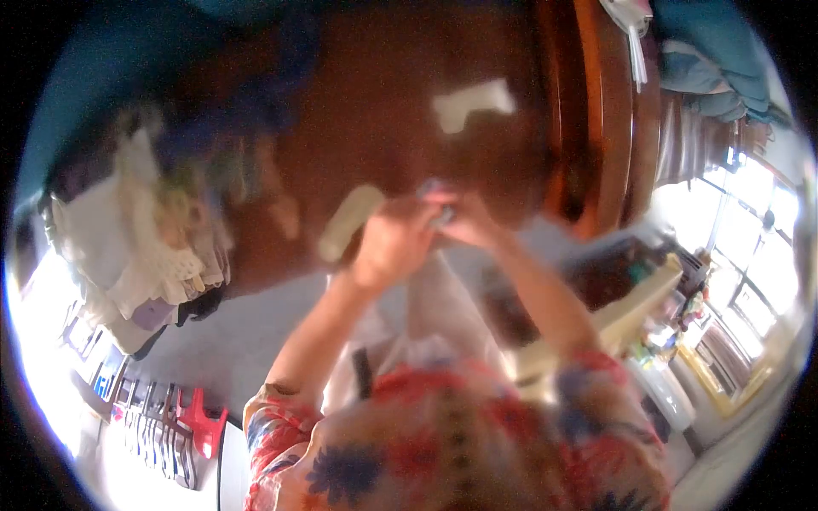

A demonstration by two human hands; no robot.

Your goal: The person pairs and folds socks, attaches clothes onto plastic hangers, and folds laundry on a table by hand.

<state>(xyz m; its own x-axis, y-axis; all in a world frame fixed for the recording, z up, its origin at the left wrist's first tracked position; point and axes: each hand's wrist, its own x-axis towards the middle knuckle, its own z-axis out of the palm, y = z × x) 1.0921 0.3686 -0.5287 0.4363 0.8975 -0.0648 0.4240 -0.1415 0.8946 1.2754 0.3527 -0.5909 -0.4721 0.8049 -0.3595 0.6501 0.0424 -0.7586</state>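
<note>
glare from right-hand windows (777, 249), dim middle, widespread blur, fisheye-curved edges

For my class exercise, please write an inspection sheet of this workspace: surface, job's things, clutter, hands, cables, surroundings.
Surface: brown surface, dark and reddish.
Job's things: small item at the fingers, too blurred to identify; pale oblong thing beside the left hand; white piece farther out on the surface.
Clutter: heaped cloth toward the left.
Hands: left hand and right hand close together at the small item; blur hides their exact grip.
Cables: nothing seen for certain; white strips at upper right are unclear.
Surroundings: red chair at lower left; bright window at right.
</note>
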